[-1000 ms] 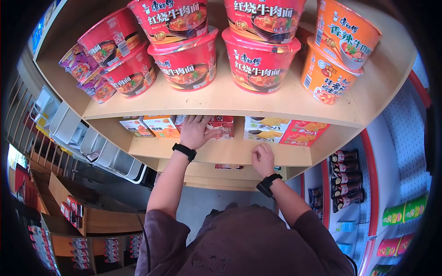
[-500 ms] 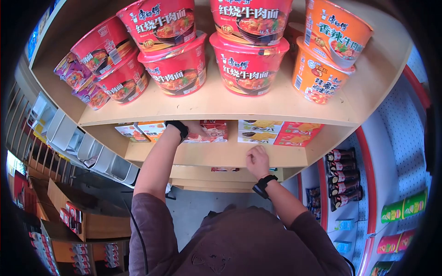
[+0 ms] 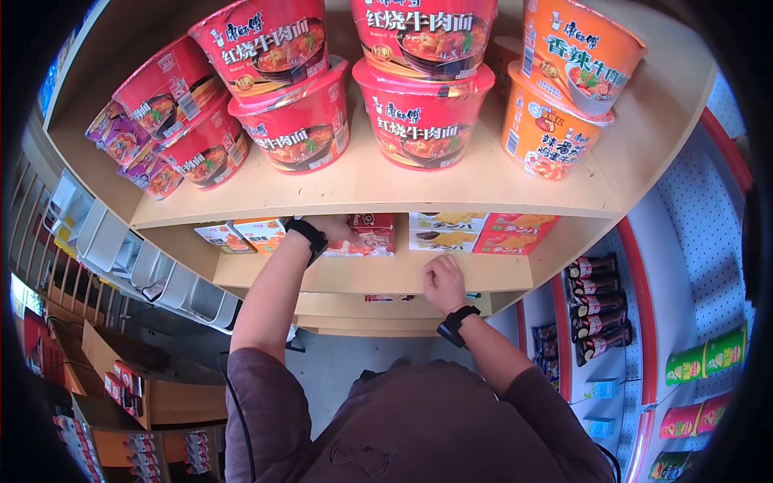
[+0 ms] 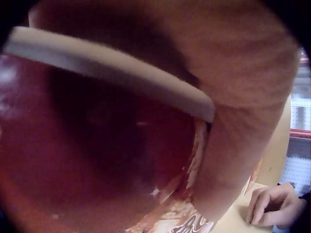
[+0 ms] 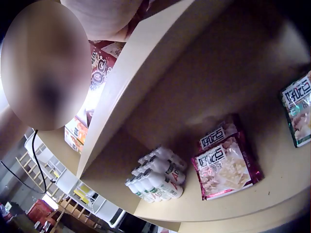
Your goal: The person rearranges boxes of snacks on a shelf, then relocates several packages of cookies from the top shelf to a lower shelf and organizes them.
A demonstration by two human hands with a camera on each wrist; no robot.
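Observation:
My left hand [image 3: 328, 226] reaches under the upper shelf onto the red snack boxes [image 3: 372, 237], its thumb stretched across their front. Most of its fingers are hidden by the shelf edge and my wrist. In the left wrist view, a dark red box surface [image 4: 160, 141] fills the area beside the thumb. My right hand [image 3: 444, 282] holds nothing; its fingers hang loosely curled at the front of the middle shelf. Orange-and-white boxes [image 3: 262, 233] stand left of the red ones. White and red boxes with Japanese lettering [image 3: 447, 232] stand to the right.
Stacked red noodle bowls [image 3: 423, 121] and orange ones [image 3: 555, 129] stand on the upper shelf [image 3: 386, 193], over my hands. Below, white bottles [image 5: 158, 174] and pink snack packets [image 5: 226, 167] sit on the lower shelf. A red-edged store rack [image 3: 644, 306] stands to the right.
My left hand has moved left and deeper under the upper shelf, uncovering more of the red boxes. The right hand keeps its loose curl by the shelf edge. The head view has shifted slightly.

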